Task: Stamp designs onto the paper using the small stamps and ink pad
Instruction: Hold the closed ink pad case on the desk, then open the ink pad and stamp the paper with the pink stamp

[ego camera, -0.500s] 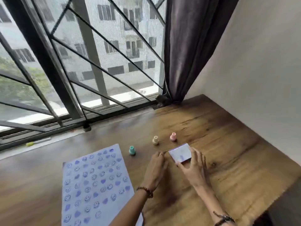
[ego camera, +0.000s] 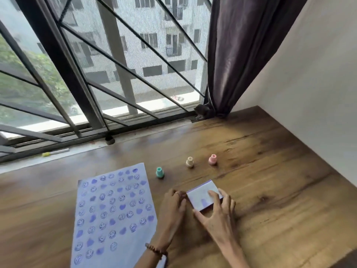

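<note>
A white sheet of paper [ego camera: 114,215] covered with purple smiley and heart prints lies on the wooden table [ego camera: 270,180]. Behind it stand three small stamps: a teal stamp [ego camera: 160,172], a cream stamp [ego camera: 189,162] and a pink stamp [ego camera: 212,159]. The ink pad [ego camera: 201,196], a small white rectangular case with purple smudges, lies closed on the table. My right hand [ego camera: 218,215] grips it, fingers on top and thumb at its near edge. My left hand [ego camera: 173,207] touches its left end with curled fingers.
A barred window [ego camera: 116,74] runs along the table's far edge, with a yellow-capped pen [ego camera: 55,152] on the sill. A dark curtain [ego camera: 241,55] hangs at the back right corner. A white wall [ego camera: 318,93] borders the table on the right.
My right hand's fingers have slid further over the top of the ink pad. My left hand stays at its left end.
</note>
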